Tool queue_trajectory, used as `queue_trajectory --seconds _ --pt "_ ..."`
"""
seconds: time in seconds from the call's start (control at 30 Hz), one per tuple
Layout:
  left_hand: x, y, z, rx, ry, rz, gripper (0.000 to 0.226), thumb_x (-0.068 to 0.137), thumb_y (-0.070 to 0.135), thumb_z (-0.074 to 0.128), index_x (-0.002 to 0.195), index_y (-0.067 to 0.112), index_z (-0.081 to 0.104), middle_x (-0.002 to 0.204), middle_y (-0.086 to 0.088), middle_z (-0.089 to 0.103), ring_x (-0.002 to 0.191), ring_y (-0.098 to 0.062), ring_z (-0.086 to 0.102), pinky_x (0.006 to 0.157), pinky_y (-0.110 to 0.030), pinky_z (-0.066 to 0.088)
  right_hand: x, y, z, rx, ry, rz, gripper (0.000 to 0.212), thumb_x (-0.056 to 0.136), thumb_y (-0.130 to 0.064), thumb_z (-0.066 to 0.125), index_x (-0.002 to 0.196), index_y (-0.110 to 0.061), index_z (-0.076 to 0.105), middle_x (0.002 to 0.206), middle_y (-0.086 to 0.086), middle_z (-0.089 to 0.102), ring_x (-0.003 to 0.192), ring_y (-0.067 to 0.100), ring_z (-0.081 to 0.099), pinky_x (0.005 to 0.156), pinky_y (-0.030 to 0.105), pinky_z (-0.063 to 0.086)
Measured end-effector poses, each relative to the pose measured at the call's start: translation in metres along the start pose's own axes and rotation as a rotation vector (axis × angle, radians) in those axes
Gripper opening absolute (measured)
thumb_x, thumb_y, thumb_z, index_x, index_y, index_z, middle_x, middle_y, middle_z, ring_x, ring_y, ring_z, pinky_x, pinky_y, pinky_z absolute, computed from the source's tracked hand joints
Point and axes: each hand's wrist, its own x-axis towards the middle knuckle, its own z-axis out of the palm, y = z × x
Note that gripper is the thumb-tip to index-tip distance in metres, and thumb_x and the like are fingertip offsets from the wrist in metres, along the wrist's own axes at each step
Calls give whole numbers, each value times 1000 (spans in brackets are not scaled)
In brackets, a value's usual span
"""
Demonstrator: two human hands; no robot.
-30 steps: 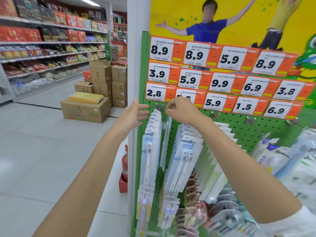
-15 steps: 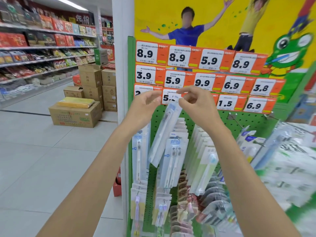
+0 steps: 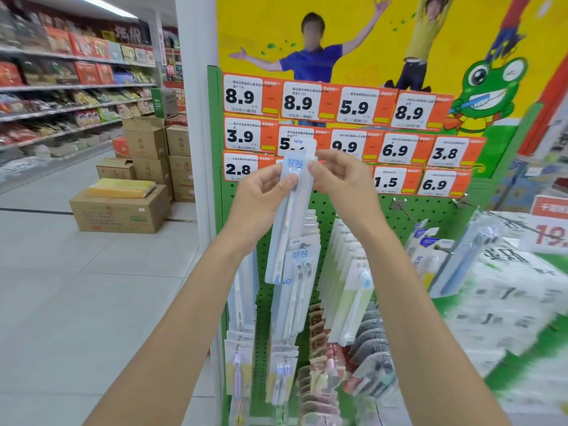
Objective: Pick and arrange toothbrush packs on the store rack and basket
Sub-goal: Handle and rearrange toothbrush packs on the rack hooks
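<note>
Since half a second ago, the toothbrush pack has been drawn off the rack and brought nearer the camera, and its slant has been eased so that it is held closer to upright. A second ago it was still hung on its hook and was only being reached for.

The pack is pinched by both hands. The left hand is curled round its left edge, with the thumb pressed on the front just below the printed header. The right hand is closed on the upper right edge, which is nipped between thumb and fingertips.

The pack is held in the air in front of the green pegboard rack. Its top is laid over the middle row of orange price tags, so that one tag is partly hidden, and its lower end is hung just before the row of like packs left on the hooks. Beside that row, further rows of toothbrush packs are hung to the right, and smaller packs are seen below them.

Above the tags a yellow poster with a green frog is fixed. To the left a white pillar is stood, with cardboard boxes stacked on the floor beyond it. At the right, a blurred display of white goods is seen.
</note>
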Motion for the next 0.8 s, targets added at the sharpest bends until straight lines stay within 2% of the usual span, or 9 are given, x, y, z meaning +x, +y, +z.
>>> queue_trajectory --seconds 0.13,0.23,0.4,0.5,0.53,0.6,0.63,0.73,0.8 --pt "0 3 0 -23 34 38 24 99 14 55 120 15 65 113 4 72 105 -9 68 87 -23 53 -6 6 12 -69 -65 -18 13 96 -14 60 101 -15 72 91 2 75 84 18 70 79 37 59" --pt "-1 1 0 -16 42 36 23 100 12 53 120 15 65 112 7 72 105 -4 67 83 -16 51 -10 9 18 -41 -51 -13 10 96 -17 61 94 -21 69 85 -3 73 78 14 68 78 39 58" --pt "2 -1 -13 -107 120 -16 16 100 20 55 101 15 69 107 0 72 106 -15 65 102 -40 49 -23 15 29 -28 -141 24 18 95 -13 62 91 -31 64 79 -6 71 72 10 65 77 39 55" --pt "5 2 -18 -158 157 -27 17 99 22 56 103 12 69 102 -1 70 102 -11 63 104 -36 46 -28 18 36 -5 -191 40 16 96 -16 61 102 -30 65 81 1 74 76 24 66 77 41 55" --pt "6 2 -20 -170 173 -30 19 98 26 58 105 12 69 104 -5 69 104 -14 62 108 -39 43 -29 18 38 -3 -218 44 16 96 -17 62 108 -26 65 81 4 74 74 25 64 75 39 54" --pt "8 2 -24 -181 184 -46 23 93 33 62 103 13 70 111 -15 67 110 -23 60 112 -47 38 -32 19 41 -2 -252 53 20 95 -16 62 115 -18 65 80 -1 75 72 12 64 73 32 51" --pt "9 2 -25 -183 191 -59 21 94 32 61 101 14 70 111 -14 67 110 -21 60 112 -47 38 -33 19 43 1 -257 58 21 95 -16 62 116 -17 65 79 -4 75 72 7 64 73 27 51" --pt "10 1 -28 -243 237 -120 16 99 25 57 90 19 69 97 5 71 99 -3 64 103 -30 44 -38 17 43 21 -289 73 22 96 -17 61 118 -19 64 84 -6 75 75 4 65 75 23 49" --pt "12 -1 -31 -320 245 -167 14 97 29 60 94 18 70 106 2 72 114 -11 62 107 -37 43 -43 17 41 28 -345 89 21 97 -17 60 117 -19 64 82 -8 75 71 0 65 71 16 48"
